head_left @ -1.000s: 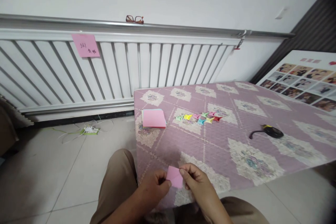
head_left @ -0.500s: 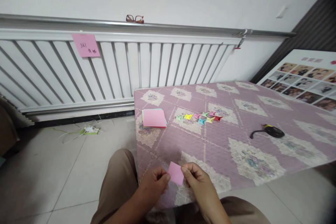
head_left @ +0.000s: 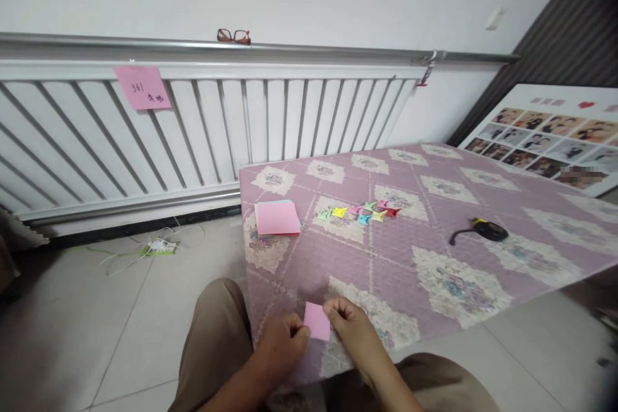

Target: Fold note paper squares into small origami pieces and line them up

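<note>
A small pink paper square is held between both hands above the near edge of the cloth-covered table. My left hand pinches its lower left corner between thumb and bent fingers. On the opposite side, my right hand grips the upper right corner with thumb and forefinger. Farther back lies a stack of coloured paper sheets, pink on top. To its right sit several small folded paper pieces, among them a yellow one, a blue one and a red one.
The purple patterned tablecloth covers the table. A black object with a strap lies at right. Behind are a white radiator with a pink note, glasses and a photo board. A power strip rests on the floor.
The pink paper square has turned slightly and now sits more upright between my fingers. Both hands still hold it. The view has shifted a little to the right.
</note>
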`<control>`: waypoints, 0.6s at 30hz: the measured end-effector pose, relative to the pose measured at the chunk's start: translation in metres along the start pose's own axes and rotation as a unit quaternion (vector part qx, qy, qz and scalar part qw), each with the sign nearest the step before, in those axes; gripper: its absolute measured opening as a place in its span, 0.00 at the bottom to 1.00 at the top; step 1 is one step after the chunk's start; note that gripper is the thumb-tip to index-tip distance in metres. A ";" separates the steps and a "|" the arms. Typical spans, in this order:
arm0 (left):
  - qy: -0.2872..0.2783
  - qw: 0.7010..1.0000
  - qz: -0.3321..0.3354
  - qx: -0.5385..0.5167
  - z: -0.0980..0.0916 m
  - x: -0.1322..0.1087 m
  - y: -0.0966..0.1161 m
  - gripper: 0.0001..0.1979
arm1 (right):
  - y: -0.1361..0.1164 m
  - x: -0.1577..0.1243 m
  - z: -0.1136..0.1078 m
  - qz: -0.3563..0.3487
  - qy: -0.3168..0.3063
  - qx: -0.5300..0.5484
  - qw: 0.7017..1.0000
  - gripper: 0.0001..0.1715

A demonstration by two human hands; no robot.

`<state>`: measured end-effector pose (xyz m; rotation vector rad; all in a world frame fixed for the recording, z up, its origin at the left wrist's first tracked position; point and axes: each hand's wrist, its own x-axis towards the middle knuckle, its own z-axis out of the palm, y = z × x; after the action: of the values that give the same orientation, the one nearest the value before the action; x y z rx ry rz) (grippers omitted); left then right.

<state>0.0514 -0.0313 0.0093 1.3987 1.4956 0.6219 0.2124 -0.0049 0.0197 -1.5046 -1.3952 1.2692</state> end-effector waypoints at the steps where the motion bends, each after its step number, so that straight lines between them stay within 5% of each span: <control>1: -0.008 1.000 0.007 0.018 0.001 0.004 0.000 0.10 | 0.003 0.005 -0.002 -0.011 -0.006 -0.013 1.000 0.16; 7: -0.036 0.987 0.071 0.140 -0.002 0.019 0.000 0.08 | 0.015 0.030 -0.013 -0.021 -0.053 -0.040 0.998 0.13; 11: -0.002 0.968 0.094 0.231 -0.009 0.021 -0.004 0.06 | 0.018 0.037 -0.014 -0.032 -0.085 -0.064 0.994 0.10; 18: 0.038 0.872 0.370 0.320 0.006 0.021 -0.036 0.13 | 0.027 0.042 -0.014 -0.060 -0.099 -0.123 0.986 0.08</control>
<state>0.0432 -0.0202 -0.0304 2.5461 1.2355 0.6606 0.2309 0.0334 -0.0100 -1.4586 -1.8008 1.2318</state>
